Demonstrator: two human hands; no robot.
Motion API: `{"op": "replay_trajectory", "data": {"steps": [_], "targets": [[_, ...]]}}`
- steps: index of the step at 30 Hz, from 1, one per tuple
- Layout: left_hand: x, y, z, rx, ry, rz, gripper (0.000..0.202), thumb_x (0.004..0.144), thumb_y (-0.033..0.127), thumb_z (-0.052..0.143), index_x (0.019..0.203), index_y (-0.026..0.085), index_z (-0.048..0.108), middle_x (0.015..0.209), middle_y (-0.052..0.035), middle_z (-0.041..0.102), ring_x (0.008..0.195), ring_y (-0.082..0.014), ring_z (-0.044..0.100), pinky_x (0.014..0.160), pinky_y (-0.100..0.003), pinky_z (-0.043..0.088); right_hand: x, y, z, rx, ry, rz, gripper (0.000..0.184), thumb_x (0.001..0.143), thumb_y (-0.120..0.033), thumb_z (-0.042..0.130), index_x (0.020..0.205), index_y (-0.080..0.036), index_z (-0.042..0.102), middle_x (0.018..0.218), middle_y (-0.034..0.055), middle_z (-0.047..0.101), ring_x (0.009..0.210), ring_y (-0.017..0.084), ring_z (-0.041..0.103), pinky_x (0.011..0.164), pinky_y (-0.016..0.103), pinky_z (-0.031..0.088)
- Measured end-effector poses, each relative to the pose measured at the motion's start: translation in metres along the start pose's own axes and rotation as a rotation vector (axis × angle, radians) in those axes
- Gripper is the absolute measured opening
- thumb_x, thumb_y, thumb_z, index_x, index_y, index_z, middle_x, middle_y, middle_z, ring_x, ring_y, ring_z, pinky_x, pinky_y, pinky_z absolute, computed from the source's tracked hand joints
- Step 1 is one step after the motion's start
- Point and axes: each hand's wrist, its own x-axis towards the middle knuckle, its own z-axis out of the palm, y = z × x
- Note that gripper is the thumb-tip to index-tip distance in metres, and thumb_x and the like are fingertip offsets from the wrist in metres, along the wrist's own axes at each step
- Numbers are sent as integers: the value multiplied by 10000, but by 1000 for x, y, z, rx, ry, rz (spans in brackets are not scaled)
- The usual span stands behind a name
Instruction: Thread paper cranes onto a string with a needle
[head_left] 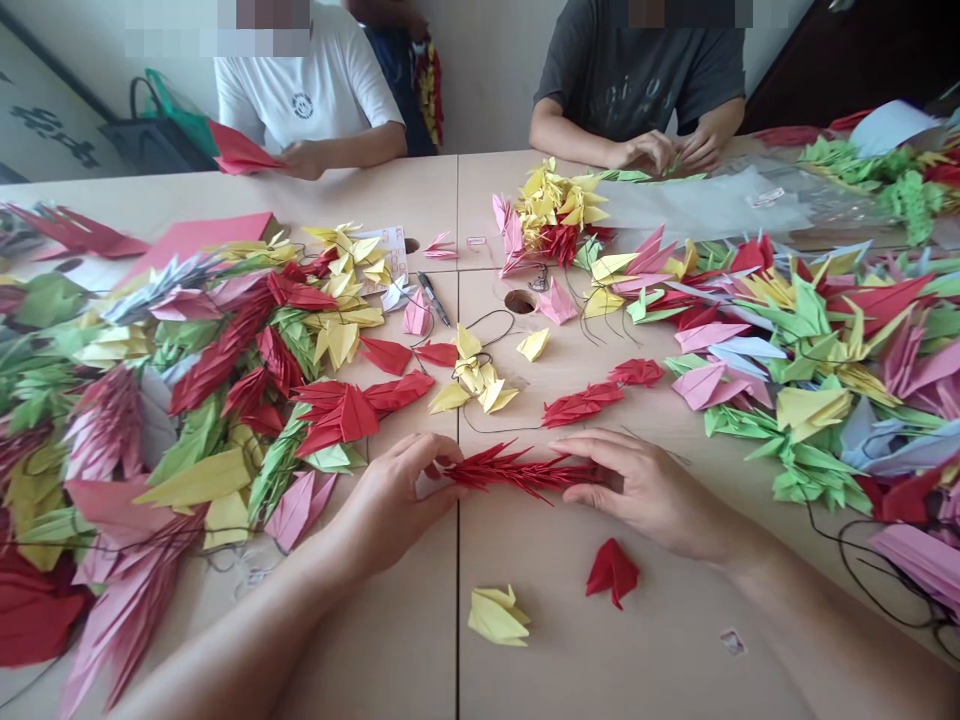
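Note:
Between my two hands lies a row of red folded paper cranes [517, 470], nested tightly together just over the table. My left hand [409, 482] pinches its left end with thumb and fingers. At the right end, my right hand [626, 485] has its thumb and fingers closed around the row. Nearer to me, a single red paper piece [613, 573] and a yellow paper crane [499, 615] rest on the table. Beyond the hands are another red row [585, 403] and a cluster of yellow cranes [474, 375] with black cord.
Heaps of coloured paper cranes [217, 340] cover the left side, and more cranes [817, 350] fill the right. A pen [433, 299] lies near a round table hole [520, 301]. Two people sit opposite; one holds red paper [244, 150]. Clear plastic [720, 205] lies before the other.

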Motion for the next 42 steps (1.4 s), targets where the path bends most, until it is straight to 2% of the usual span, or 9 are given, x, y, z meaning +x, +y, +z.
{"op": "replay_trajectory", "data": {"steps": [3,9,16,20,25,30,34,37,42], "targets": [[0,-1,1,-11,-10,38,218,814,138,684,1010,220,635,879,2,691,787,-155,651,717,-273,541,0,-1,0,4,4,7,311,908,-378,667,1176,-226,714,1152,94,752,1074,264,714,927,420,613],[-3,-3,4,16,13,97,149,858,105,629,964,210,639,890,-7,693,779,-142,657,709,-249,542,1,-3,1,16,-2,-15,233,922,-311,658,1118,-201,721,1097,85,754,1043,238,718,914,368,611],[0,0,5,77,50,259,89,908,154,606,981,204,600,912,-32,704,824,-166,662,730,-271,543,0,-4,0,25,-7,8,206,911,-293,675,1094,-209,717,1081,71,750,1035,225,715,901,353,613],[2,0,4,89,5,294,84,924,142,574,967,210,596,982,-52,716,896,-188,662,780,-302,542,1,-5,-1,16,-12,27,207,893,-275,693,1094,-232,717,1101,62,754,1060,230,710,896,365,619],[1,-2,5,93,-32,306,111,904,105,581,932,211,590,983,-49,714,900,-194,655,782,-311,541,1,-6,-1,-3,-15,43,213,881,-252,704,1093,-243,719,1109,48,760,1067,229,711,941,385,603],[0,-3,9,119,-3,261,226,878,148,655,1078,217,576,972,-45,704,899,-198,665,781,-309,550,1,-6,0,-3,-11,23,230,873,-227,710,1103,-233,718,1099,44,765,1078,228,707,962,382,590],[1,-2,12,150,-34,344,284,918,156,623,1185,225,559,1133,-80,683,1014,-217,645,860,-344,541,2,-8,0,9,-16,21,239,868,-205,718,1105,-230,717,1099,39,764,1072,220,705,965,362,585],[2,-1,12,185,-71,380,257,951,155,573,1198,227,569,1191,-94,660,1047,-227,631,870,-360,540,2,-8,-1,32,-29,25,224,881,-217,704,1103,-241,716,1102,33,762,1057,212,708,959,357,587],[2,0,12,201,-64,385,258,952,164,566,1202,227,576,1205,-107,652,1030,-239,641,849,-380,560,1,-6,0,39,-29,36,229,889,-262,698,1117,-261,714,1118,40,754,1079,227,701,948,374,590]]}}
